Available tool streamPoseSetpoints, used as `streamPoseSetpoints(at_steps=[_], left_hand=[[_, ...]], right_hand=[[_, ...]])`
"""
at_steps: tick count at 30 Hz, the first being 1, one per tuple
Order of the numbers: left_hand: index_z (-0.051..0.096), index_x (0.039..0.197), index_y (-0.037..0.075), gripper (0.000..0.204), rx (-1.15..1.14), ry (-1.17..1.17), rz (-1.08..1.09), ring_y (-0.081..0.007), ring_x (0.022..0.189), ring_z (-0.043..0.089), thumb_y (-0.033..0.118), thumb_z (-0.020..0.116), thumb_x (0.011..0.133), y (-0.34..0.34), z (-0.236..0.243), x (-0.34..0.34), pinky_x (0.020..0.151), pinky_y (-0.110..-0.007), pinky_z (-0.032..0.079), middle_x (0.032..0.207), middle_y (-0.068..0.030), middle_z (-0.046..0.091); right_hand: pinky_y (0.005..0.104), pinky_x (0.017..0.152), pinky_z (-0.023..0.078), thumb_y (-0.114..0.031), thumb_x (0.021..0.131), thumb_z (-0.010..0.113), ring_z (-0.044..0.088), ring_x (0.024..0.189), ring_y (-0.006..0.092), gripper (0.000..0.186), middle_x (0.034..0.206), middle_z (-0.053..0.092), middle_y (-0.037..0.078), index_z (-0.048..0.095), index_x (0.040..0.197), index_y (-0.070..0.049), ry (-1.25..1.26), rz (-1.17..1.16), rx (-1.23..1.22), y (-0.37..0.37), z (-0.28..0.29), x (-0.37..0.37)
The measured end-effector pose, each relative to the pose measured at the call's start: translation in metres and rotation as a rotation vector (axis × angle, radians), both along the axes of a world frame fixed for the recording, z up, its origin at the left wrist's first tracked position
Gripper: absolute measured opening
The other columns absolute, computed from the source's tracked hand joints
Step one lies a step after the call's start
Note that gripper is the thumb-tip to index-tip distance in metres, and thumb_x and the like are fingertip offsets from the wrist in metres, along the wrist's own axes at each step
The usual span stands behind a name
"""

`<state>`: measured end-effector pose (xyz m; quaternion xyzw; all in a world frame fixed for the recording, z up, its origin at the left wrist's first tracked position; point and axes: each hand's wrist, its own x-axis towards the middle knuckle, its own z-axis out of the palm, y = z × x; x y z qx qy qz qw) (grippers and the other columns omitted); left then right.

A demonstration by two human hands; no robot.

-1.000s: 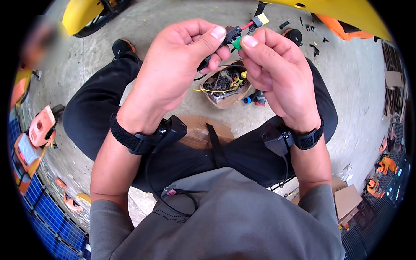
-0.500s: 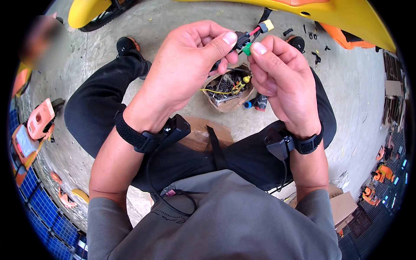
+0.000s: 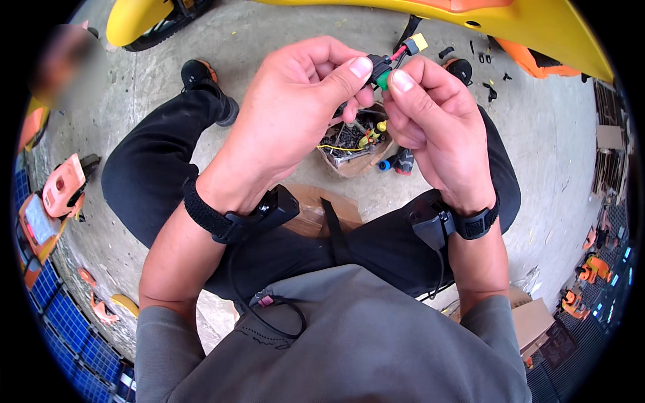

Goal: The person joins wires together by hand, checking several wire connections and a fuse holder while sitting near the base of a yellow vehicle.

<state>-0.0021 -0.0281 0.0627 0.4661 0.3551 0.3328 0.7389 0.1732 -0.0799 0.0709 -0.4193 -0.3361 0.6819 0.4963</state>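
Note:
Between the thumb and fingers of my left hand [image 3: 302, 91] is a small black plastic connector housing [image 3: 380, 65]. My right hand [image 3: 433, 117] pinches a small green plastic piece [image 3: 383, 80] right against the housing. How far the two fit together is hidden by my fingertips. Just beyond them, a red and black lead ends in a yellow plug [image 3: 418, 43] with a grey collar. Both hands are raised above the floor, close together.
Below my hands, an open cardboard box [image 3: 359, 163] holds dark small hardware and a yellow wire. Beside it lie blue-tipped and grey hand tools [image 3: 403, 161]. A yellow vehicle body [image 3: 524, 27] spans the far side. Small black parts [image 3: 492, 93] lie on the concrete floor.
The green piece now sits closer against the black housing, with less of it showing. My hands have come slightly nearer each other and stay in the same place overall.

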Motion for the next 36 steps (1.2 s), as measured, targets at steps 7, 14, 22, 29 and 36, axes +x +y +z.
streamPoseSetpoints(at_steps=[7,14,22,29,36], left_hand=[[0.064,0.106,0.002,0.018,-0.007,-0.015,0.000,-0.0042,0.065,0.051,0.017,0.057,0.098,-0.001,0.000,-0.002,0.060,-0.018,0.039,0.079,-0.0010,0.063],[0.064,0.107,0.002,0.019,0.045,-0.033,0.004,-0.0046,0.066,0.050,0.017,0.057,0.098,-0.001,0.001,-0.002,0.061,-0.019,0.039,0.080,-0.0009,0.063],[0.062,0.110,-0.001,0.028,-0.146,-0.106,-0.004,-0.0062,0.066,0.048,0.022,0.048,0.102,0.018,0.007,-0.005,0.060,-0.020,0.040,0.080,-0.0009,0.060],[0.060,0.116,-0.005,0.038,-0.227,-0.103,-0.053,-0.0076,0.068,0.051,0.026,0.042,0.104,0.023,0.013,-0.017,0.059,-0.020,0.040,0.082,-0.0046,0.062],[0.060,0.107,-0.004,0.037,-0.274,-0.065,-0.011,-0.0113,0.068,0.052,0.028,0.042,0.104,0.023,0.006,-0.011,0.061,-0.024,0.040,0.084,-0.0079,0.063]], right_hand=[[0.0171,0.051,0.033,-0.022,0.097,0.061,0.042,0.058,0.0010,0.017,0.071,0.052,-0.005,0.059,0.089,-0.006,-0.077,-0.005,0.001,0.001,0.001,-0.002],[0.0180,0.051,0.034,-0.024,0.097,0.062,0.042,0.058,0.0018,0.019,0.071,0.052,-0.005,0.059,0.090,-0.006,-0.094,0.003,0.045,0.003,-0.002,-0.002],[0.0182,0.047,0.026,-0.038,0.099,0.056,0.036,0.053,0.0010,0.036,0.065,0.050,-0.005,0.059,0.081,-0.007,-0.254,-0.043,0.028,0.014,0.000,0.019],[0.0180,0.047,0.026,-0.033,0.100,0.054,0.030,0.055,0.0001,0.037,0.086,0.056,-0.003,0.058,0.115,0.001,-0.410,-0.180,-0.059,0.018,-0.006,0.024],[0.0165,0.045,0.025,-0.018,0.098,0.057,0.032,0.051,-0.0013,0.027,0.095,0.067,0.001,0.058,0.121,-0.003,-0.041,-0.156,0.016,0.017,-0.011,0.023]])
